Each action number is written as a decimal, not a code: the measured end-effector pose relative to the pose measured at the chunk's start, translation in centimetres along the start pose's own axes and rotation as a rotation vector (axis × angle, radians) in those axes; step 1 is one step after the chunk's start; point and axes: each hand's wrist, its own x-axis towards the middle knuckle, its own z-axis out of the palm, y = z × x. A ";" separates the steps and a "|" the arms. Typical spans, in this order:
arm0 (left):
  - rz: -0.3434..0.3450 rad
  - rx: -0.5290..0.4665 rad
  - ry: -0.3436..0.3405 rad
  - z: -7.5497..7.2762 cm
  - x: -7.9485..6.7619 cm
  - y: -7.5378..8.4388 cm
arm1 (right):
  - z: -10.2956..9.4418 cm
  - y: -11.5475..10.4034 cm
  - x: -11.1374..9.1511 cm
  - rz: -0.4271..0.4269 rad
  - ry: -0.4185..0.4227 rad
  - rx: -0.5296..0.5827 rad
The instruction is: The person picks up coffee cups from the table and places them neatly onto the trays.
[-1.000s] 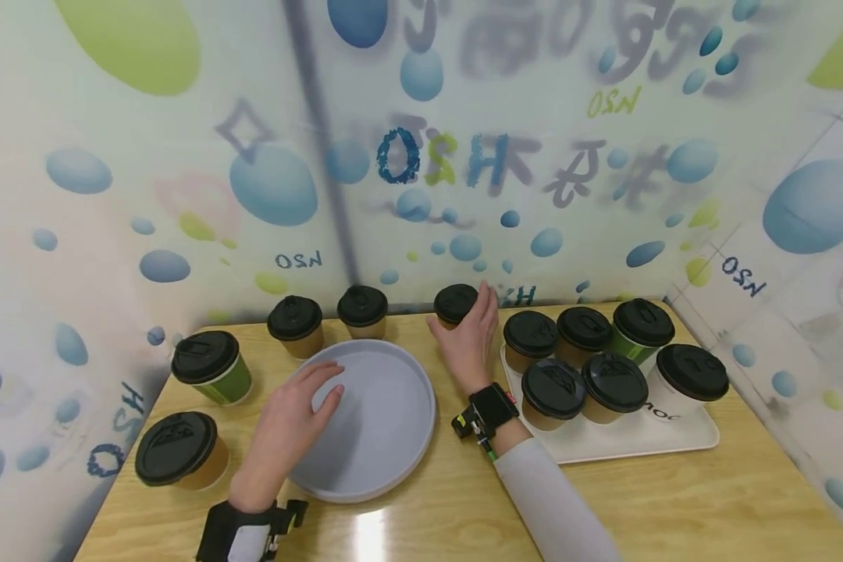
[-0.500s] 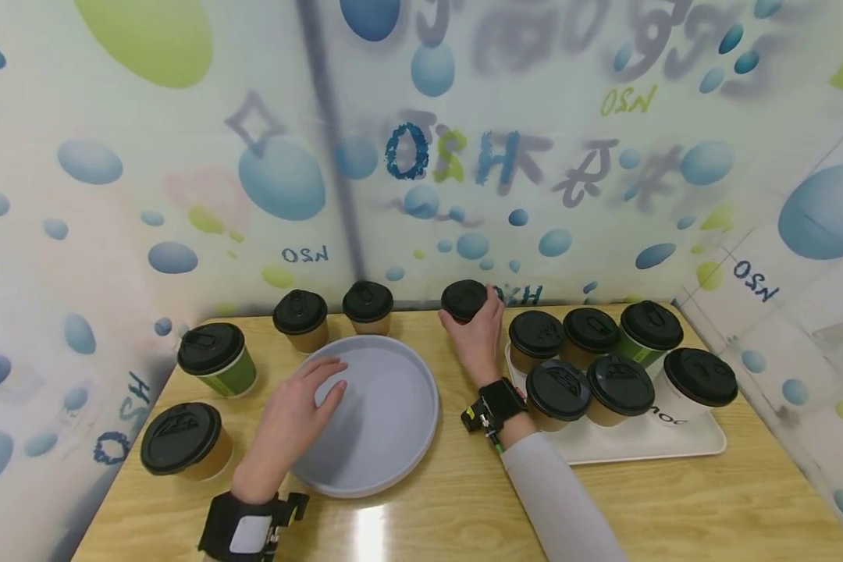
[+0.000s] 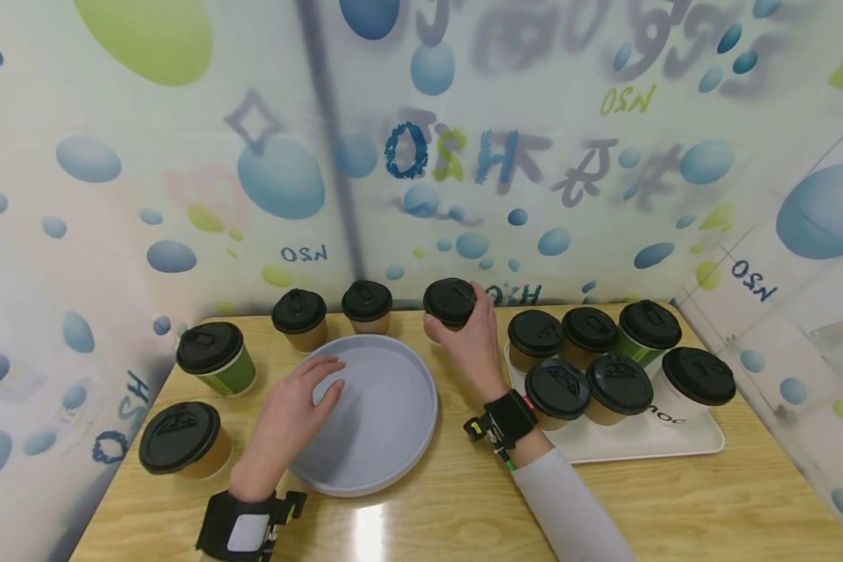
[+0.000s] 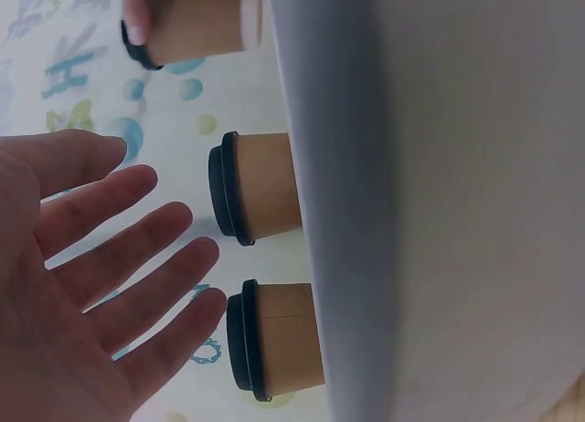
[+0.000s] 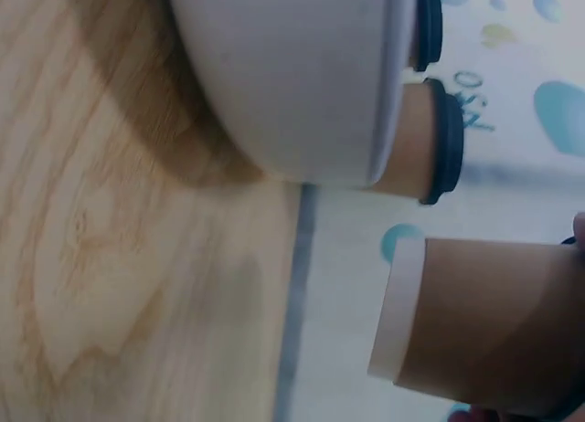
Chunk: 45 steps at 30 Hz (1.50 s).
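My right hand [image 3: 467,343] grips a brown paper coffee cup [image 5: 498,321] by its upper part, just under the black lid [image 3: 449,301]. In the right wrist view the cup's white base hangs off the tabletop [image 5: 119,285]. Left of it sits a round grey plate [image 3: 372,421], with nothing on it. Over the plate's left side hovers my left hand [image 3: 291,417], fingers spread and holding nothing. Beyond the plate, two small brown lidded cups [image 3: 300,320] [image 3: 368,307] stand by the wall; the left wrist view shows both past the plate's edge [image 4: 343,221].
A white rectangular tray [image 3: 625,449] on the right carries several lidded cups, brown, green and white. At the left edge stand a green cup [image 3: 228,371] and a larger brown cup [image 3: 207,457]. A patterned wall [image 3: 421,156] borders the table behind.
My right hand has closed round the brown cup at the back, raised it and brought it slightly left and nearer. The left hand stays over the plate.
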 end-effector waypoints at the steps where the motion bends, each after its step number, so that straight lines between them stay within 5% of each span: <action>1: -0.001 -0.001 0.000 0.0 0.0 0.0 | -0.1 -0.3 -0.2 -0.003 -0.018 0.011; 24: -0.037 -0.007 -0.023 -0.6 -0.2 -0.5 | -0.3 -2.7 -3.0 -0.122 -0.379 0.128; 45: -0.048 0.017 -0.034 -0.6 -0.1 -0.7 | 1.5 -1.6 -3.5 -0.196 -0.514 -0.049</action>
